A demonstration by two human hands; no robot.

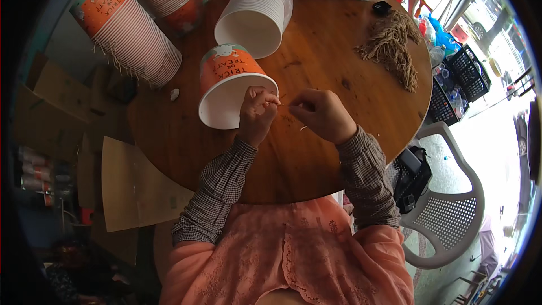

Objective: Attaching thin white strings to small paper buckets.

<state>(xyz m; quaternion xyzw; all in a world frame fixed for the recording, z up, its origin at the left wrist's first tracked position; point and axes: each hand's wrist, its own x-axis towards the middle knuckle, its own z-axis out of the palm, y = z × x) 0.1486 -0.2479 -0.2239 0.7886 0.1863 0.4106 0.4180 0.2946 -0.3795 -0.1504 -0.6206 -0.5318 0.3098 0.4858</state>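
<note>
Both my hands are over the table in front of me, fingertips pinched and almost meeting. My left hand (258, 115) is in front of the open mouth of an orange and white paper bucket (230, 69), which lies on its side facing me. To the right is my right hand (327, 114), closed, knuckles up. A thin piece of string (284, 105) seems to stretch between the two pinches; the rest is mostly hidden by the fingers. A pale end (304, 128) pokes out below my right hand. Farther right lies a bundle of tan strings (394, 45).
A stack of white buckets (251, 22) lies behind the single one. At the left leans a tall bucket stack (138, 39) with strings hanging from it. A small black object (381, 7) sits by the string bundle. Right of the table are black crates (446, 96) and a plastic chair (446, 214).
</note>
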